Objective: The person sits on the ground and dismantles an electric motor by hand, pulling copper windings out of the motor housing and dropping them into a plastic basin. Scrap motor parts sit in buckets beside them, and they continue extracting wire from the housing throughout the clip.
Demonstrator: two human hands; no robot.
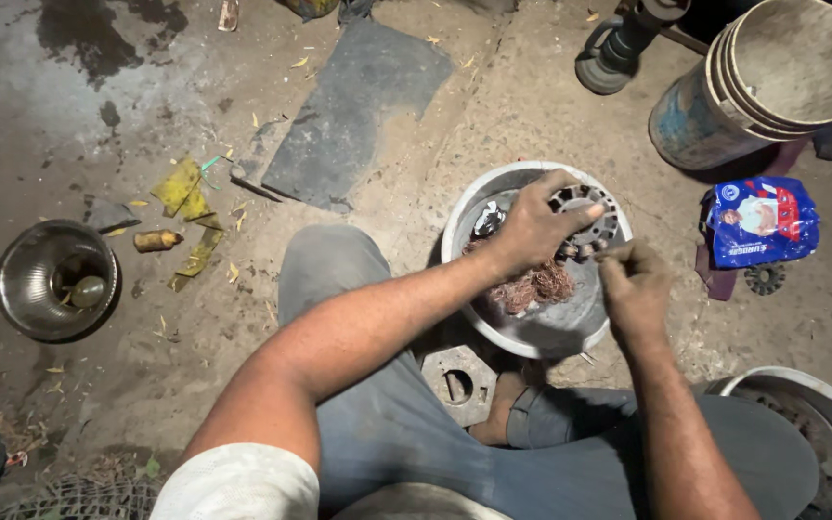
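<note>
I sit on the ground with a round grey metal pan (pixel 543 339) between my knees. Inside it lies a slotted round stator core (pixel 597 223) and a tangle of copper wire (pixel 536 285). My left hand (pixel 539 221) rests on top of the core, fingers spread over its rim. My right hand (pixel 634 279) is pinched at the core's near edge; whether it holds a wire strand or a small tool is too small to tell.
A steel bowl (pixel 55 279) with small parts stands at the left. Stacked dirty buckets (pixel 772 82) lie at the top right, a blue packet (pixel 761 221) below them. Another grey pan (pixel 825 414) is by my right knee. A dark slab (pixel 349 116) and yellow scraps (pixel 185 193) lie on the dirt floor.
</note>
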